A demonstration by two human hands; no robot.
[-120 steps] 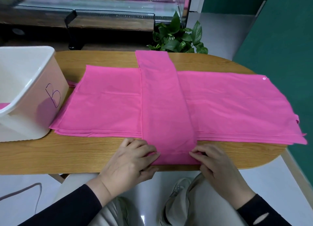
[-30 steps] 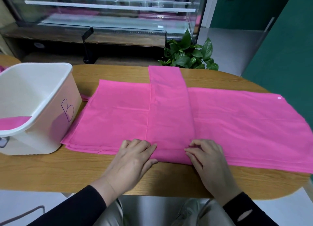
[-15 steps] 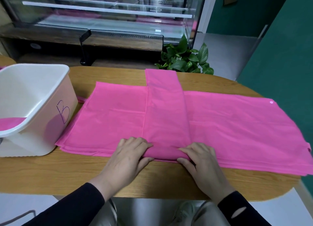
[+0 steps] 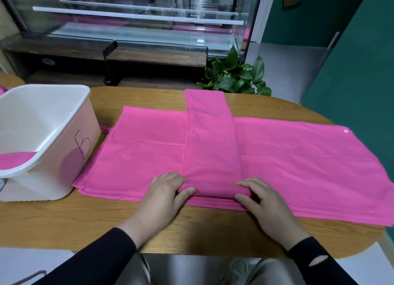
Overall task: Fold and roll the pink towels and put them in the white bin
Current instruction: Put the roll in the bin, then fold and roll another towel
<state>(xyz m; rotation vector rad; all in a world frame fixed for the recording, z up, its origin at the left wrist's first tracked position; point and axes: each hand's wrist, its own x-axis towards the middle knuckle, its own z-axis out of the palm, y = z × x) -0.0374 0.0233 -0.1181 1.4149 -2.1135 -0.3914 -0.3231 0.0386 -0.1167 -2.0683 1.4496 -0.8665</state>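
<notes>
Pink shows inside the bin [image 4: 45, 135], well left of the fingers. Left hand [image 4: 164, 194] and right hand [image 4: 261, 199] curl round the near end of the strip [image 4: 211, 148] lying across the stack [image 4: 298, 167] on the table [image 4: 85, 223]. Rolling looks just begun; next it needs even pushing away, keeping the roll tight.

wooden table [image 4: 64, 223] | glass display case [image 4: 136, 22] | green wall [image 4: 362, 71] | potted plant [image 4: 234, 75]

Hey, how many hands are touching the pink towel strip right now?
2. The left hand grips the rolled near end of the folded strip on its left side; the right hand grips it on the right.
</notes>
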